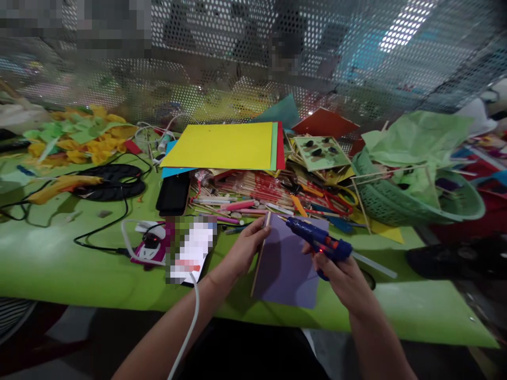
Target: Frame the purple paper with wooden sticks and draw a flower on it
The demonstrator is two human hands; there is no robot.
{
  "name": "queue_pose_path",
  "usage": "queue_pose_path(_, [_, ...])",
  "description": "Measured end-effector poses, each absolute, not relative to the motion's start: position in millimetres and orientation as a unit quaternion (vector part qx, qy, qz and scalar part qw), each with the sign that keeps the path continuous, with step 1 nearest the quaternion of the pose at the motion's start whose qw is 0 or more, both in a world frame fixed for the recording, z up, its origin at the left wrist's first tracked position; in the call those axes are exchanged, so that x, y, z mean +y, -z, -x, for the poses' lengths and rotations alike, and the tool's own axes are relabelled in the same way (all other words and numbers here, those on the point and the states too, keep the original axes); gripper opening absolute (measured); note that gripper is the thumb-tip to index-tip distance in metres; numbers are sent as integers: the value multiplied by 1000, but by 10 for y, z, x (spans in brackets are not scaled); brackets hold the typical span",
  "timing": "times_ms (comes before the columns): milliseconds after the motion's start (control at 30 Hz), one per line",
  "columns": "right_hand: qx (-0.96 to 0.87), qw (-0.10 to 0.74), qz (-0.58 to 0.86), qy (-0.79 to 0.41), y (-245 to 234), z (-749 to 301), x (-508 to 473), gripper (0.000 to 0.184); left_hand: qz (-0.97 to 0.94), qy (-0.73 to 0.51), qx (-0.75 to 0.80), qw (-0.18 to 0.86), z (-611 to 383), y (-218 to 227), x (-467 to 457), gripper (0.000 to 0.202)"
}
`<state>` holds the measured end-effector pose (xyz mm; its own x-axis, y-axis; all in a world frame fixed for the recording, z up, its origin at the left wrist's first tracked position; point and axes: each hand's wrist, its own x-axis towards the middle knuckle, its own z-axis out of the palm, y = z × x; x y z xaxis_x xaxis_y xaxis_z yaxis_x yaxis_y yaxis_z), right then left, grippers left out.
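My right hand (336, 274) is closed around the handle of a blue hot glue gun (319, 238). A clear glue stick (374, 264) juts from its back end. The nozzle points left, close to the top left corner of a purple sheet (287, 269) lying on the green table. Along the sheet's left edge runs a thin wooden stick (259, 264). The fingers of my left hand (253, 237) are pressed together at the upper end of that stick, by the sheet's corner.
A phone (194, 253) with a lit screen and a pink power strip (154, 245) lie to the left, cables around them. Further left is a yellow glue gun (65, 187). Coloured sheets (222, 145) cover loose sticks and pens at the back. A green basket (380, 195) stands right.
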<state>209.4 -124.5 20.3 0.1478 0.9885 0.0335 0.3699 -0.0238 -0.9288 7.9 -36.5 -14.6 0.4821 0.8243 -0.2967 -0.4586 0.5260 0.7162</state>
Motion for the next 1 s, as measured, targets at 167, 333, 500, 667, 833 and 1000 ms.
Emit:
queue_pose_path(167, [-558, 427, 613, -360, -228, -2066, -1215, 35, -296, -397, 320, 808, -76, 162, -373, 49])
queue_pose_path(333, [-547, 430, 613, -374, -244, -2026, -1201, 35, -300, -400, 311, 808, -72, 192, -379, 53])
queue_pose_path(500, [-535, 430, 624, -373, -199, -2025, -1197, 32, -302, -402, 305, 809, -69, 172, -389, 49])
queue_pose_path(667, [-536, 427, 625, -375, -168, -2033, -1193, 31, -294, -400, 307, 812, -75, 155, -388, 52])
queue_pose_path(833, [-522, 422, 640, -373, -181, -2015, -1191, 33, -286, -396, 306, 817, -77, 143, -388, 52])
queue_pose_path(1000, [-520, 420, 646, -369, -164, -2017, -1185, 35, -280, -400, 311, 815, -75, 143, -389, 48])
